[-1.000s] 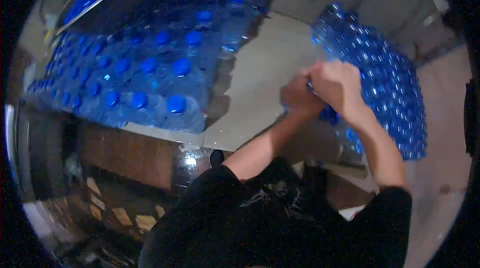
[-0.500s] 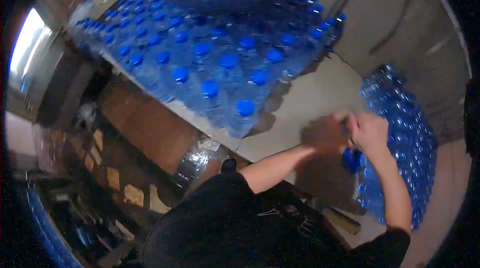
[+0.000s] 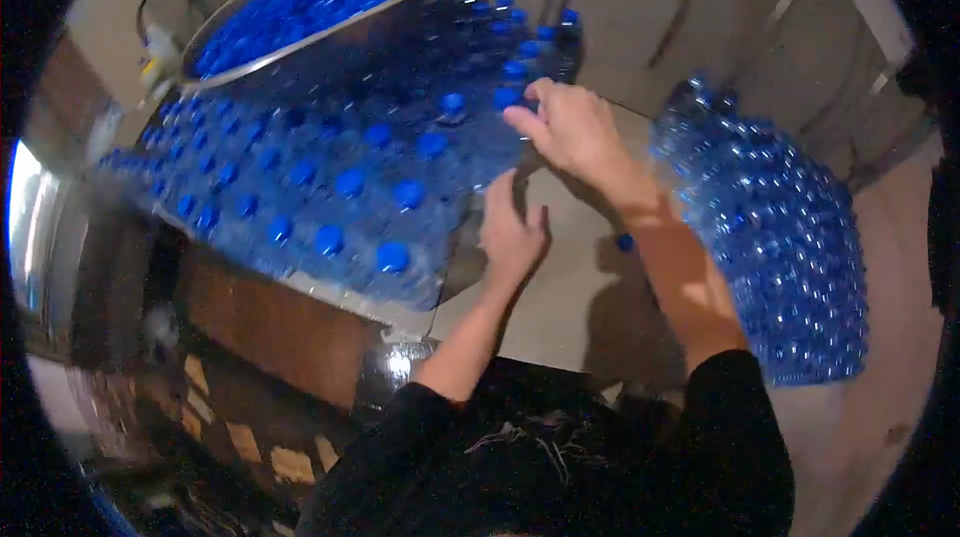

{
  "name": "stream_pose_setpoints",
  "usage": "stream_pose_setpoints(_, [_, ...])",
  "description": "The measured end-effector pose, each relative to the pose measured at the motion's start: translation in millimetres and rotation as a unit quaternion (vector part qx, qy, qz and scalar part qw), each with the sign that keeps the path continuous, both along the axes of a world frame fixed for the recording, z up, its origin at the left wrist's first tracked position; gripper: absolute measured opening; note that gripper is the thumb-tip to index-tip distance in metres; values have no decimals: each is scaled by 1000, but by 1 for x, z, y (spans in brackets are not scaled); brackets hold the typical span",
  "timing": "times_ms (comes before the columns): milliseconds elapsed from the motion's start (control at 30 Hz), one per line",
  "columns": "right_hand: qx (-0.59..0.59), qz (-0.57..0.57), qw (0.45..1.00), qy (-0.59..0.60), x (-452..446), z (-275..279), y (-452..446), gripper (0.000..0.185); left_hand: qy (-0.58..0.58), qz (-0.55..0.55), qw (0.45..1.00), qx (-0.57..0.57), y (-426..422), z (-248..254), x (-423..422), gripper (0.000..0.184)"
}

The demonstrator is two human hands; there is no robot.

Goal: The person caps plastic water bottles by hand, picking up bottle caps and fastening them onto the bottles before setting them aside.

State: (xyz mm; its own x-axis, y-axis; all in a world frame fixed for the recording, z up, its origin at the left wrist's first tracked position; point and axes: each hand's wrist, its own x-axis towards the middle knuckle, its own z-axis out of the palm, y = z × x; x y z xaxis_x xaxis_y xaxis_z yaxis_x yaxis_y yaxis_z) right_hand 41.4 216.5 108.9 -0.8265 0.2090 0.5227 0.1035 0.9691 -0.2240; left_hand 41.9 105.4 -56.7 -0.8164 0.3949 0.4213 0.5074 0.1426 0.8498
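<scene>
My left hand (image 3: 512,235) is open over the pale surface (image 3: 545,307), thumb and fingers apart, by the front right edge of the capped bottles. My right hand (image 3: 580,137) reaches to the right side of that group. Its thumb and forefinger are parted next to a blue-capped bottle (image 3: 507,99), and I cannot make out contact with the cap. Many clear plastic bottles (image 3: 350,183) with blue caps stand close together in rows. Under my right forearm, a small blue cap (image 3: 625,242) shows on the pale surface.
A wide metal basin (image 3: 330,22) heaped with blue caps sits at the back left, above the bottles. To the right stands a dense block of clear bottles (image 3: 790,247) without visible caps. A brown panel (image 3: 265,312) lies along the front left.
My hands were together near the block of clear bottles on the right. They have moved left and forward to the capped bottles and separated. The view has shifted, showing more of the basin.
</scene>
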Motion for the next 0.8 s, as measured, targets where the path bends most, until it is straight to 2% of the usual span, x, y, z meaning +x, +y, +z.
stream_pose_setpoints(67, [-77, -100, 990, -68, 56, 3, -1, 39, -23, -5, 1000, -17, 2, 14, 10, 69])
stream_pose_setpoints(100, [-52, -138, 989, 1, 95, -21, 5, 36, -34, -3, 999, -29, 3, 20, 21, 70])
stream_pose_setpoints(133, [-23, -174, 982, 69, 138, -54, 11, 34, 11, 14, 1000, -22, 15, 5, 28, 67])
stream_pose_setpoints(200, [-129, -343, 930, -35, 221, -87, 9, 34, -61, -117, 991, -9, 47, 13, 42, 64])
stream_pose_setpoints(233, [-120, -367, 921, -47, 257, -97, 2, 32, -99, -177, 979, -4, 64, 18, 51, 63])
stream_pose_setpoints(267, [-112, -390, 912, -59, 285, -106, -5, 32, -67, -219, 973, 27, 98, 16, 52, 61])
stream_pose_setpoints(333, [-73, -357, 928, -74, 316, -129, -13, 36, -57, -265, 959, 85, 177, 33, 54, 68])
stream_pose_setpoints(400, [-65, -331, 940, -59, 332, -146, -12, 38, 25, -268, 954, 129, 247, 62, 54, 76])
stream_pose_setpoints(467, [-89, -307, 947, -22, 331, -161, -12, 38, 108, -202, 967, 110, 315, 58, 48, 85])
stream_pose_setpoints(500, [-86, -305, 948, -3, 334, -167, -7, 37, 99, -210, 970, 70, 330, 63, 52, 84])
stream_pose_setpoints(567, [-86, -286, 954, 35, 334, -177, -1, 34, 81, -207, 975, -19, 337, 68, 49, 84])
stream_pose_setpoints(667, [-163, -294, 941, 34, 336, -181, 4, 31, 74, -173, 982, -22, 332, 64, 45, 79])
stream_pose_setpoints(800, [-145, -288, 946, 26, 347, -186, 19, 26, 76, -149, 986, 10, 260, 68, 39, 74])
